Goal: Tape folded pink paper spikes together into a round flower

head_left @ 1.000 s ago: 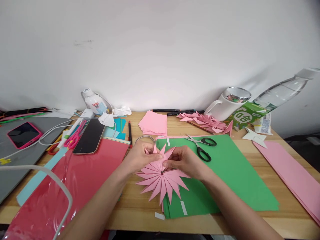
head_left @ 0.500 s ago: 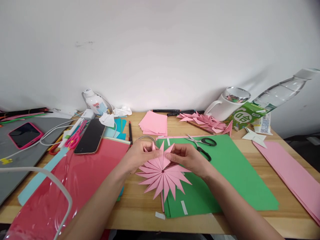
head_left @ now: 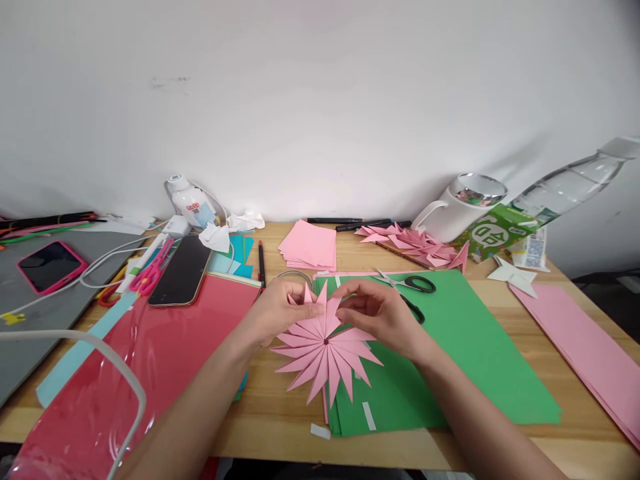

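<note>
Between my hands is a pink folded-paper star (head_left: 327, 363) with many pointed arms fanning out from a small central hole. My left hand (head_left: 283, 310) pinches its upper left side, thumb across the front. At the upper right, my right hand (head_left: 377, 313) closes on one of its points with thumb and fingers. The star is held above the left edge of a stack of green paper (head_left: 465, 353). Black-handled scissors (head_left: 407, 283) lie on that stack just behind my right hand, which hides part of them.
Pink paper squares (head_left: 309, 245) and folded pink pieces (head_left: 410, 245) lie toward the wall. A white mug (head_left: 457, 210) and a clear bottle (head_left: 575, 180) stand back right. Pink strips (head_left: 580, 353) lie at right. A phone (head_left: 183, 272) rests on red paper (head_left: 165, 373) at left.
My right hand's index finger has lifted and reaches over the star's upper right point, covering its tip. My left hand and the star stay in almost the same place.
</note>
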The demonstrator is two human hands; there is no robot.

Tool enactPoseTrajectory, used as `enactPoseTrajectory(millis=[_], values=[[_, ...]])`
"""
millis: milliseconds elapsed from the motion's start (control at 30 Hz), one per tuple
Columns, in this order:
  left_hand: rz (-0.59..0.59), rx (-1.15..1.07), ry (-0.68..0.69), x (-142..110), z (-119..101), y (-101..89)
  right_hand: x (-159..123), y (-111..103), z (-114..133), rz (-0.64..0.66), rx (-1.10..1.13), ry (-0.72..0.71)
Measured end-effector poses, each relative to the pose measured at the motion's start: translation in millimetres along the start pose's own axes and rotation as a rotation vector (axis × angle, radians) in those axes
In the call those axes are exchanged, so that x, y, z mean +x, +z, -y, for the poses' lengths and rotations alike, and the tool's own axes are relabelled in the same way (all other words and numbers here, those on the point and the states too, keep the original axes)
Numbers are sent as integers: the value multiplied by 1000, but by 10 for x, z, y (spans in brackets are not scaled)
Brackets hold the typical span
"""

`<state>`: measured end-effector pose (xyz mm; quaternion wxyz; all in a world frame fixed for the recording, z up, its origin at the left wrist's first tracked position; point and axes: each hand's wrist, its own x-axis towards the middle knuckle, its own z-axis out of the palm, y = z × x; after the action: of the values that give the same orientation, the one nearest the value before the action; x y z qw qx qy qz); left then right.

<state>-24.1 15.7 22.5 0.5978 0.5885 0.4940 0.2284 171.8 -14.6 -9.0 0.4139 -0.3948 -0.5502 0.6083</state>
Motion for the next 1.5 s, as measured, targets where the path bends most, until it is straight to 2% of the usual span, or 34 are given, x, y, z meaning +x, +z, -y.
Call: enactPoseTrajectory(millis=[300, 433, 500, 633, 733, 833, 933, 1200, 1500], values=[[7, 10, -31, -6, -21, 32, -10, 57, -39, -128, -303, -188], [-56, 13, -46, 4, 12, 26, -34, 50, 16, -233, -639, -406], [-98, 6, -72, 16, 37, 20, -51, 61, 44, -251, -702, -443], [-147, -24, -48, 32, 58, 34, -66, 110, 42, -209, -593, -171], [-180, -36, -5, 29, 50, 65, -60, 151, 20, -201, -496, -59], [-210, -18, 17, 19, 44, 89, -53, 190, 16, -225, -437, 2], [-185, -12, 23, 8, 29, 92, -51, 214, 24, -243, -408, 39], [-115, -25, -20, -10, -86, 93, -24, 145, 61, -94, -310, 74], [-106, 45, -19, -18, -62, 65, -16, 153, 119, -64, -35, 223]])
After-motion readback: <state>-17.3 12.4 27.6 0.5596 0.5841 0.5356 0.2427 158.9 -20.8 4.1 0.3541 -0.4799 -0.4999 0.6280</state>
